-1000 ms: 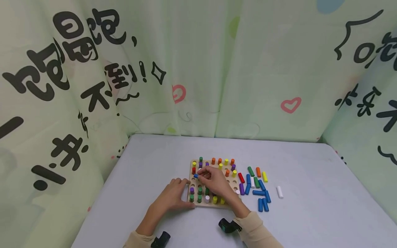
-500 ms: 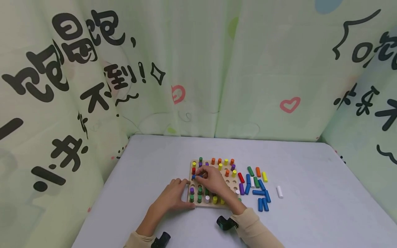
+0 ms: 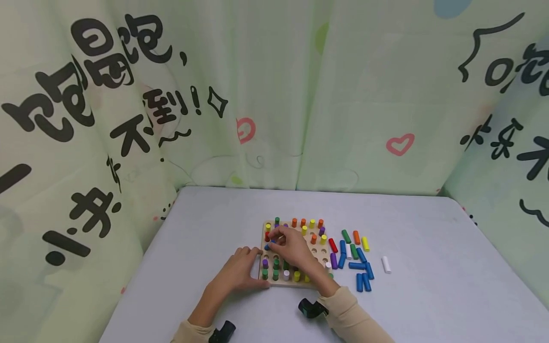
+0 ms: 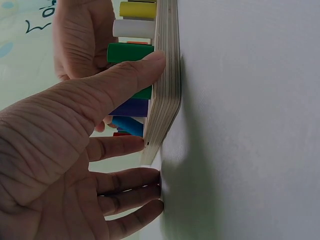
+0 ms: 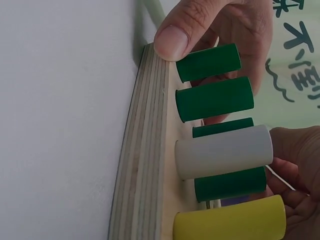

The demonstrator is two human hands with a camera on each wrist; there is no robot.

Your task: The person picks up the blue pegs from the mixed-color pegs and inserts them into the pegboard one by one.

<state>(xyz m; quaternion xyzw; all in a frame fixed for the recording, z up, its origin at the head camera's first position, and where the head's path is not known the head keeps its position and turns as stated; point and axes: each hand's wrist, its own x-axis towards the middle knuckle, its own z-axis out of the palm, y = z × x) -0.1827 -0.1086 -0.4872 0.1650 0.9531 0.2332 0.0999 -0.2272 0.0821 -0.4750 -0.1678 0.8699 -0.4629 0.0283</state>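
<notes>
A wooden pegboard [image 3: 280, 283] with rows of coloured pegs lies on the table in the head view. My left hand [image 3: 243, 270] rests at its near left corner. In the left wrist view the thumb [image 4: 145, 67] presses the front edge, the index fingertip touches the left side, and the other fingers are extended. Over the board's left part, my right hand [image 3: 293, 247] pinches a blue peg [image 3: 267, 247]. From the left wrist view this blue peg [image 4: 127, 125] looks tilted, its inner end near the board; whether it sits in a hole is hidden.
Loose pegs lie right of the board: several blue pegs [image 3: 357, 266], a red peg [image 3: 332, 245], a purple peg [image 3: 333, 260], an orange peg [image 3: 356, 237] and others. One white peg [image 3: 386, 264] lies farther right. Printed curtains [image 3: 343, 95] surround the white table [image 3: 429, 295].
The blue peg in my right hand has moved slightly left and down towards the board, and the right wrist has shifted a little left. My left hand stays at the corner.
</notes>
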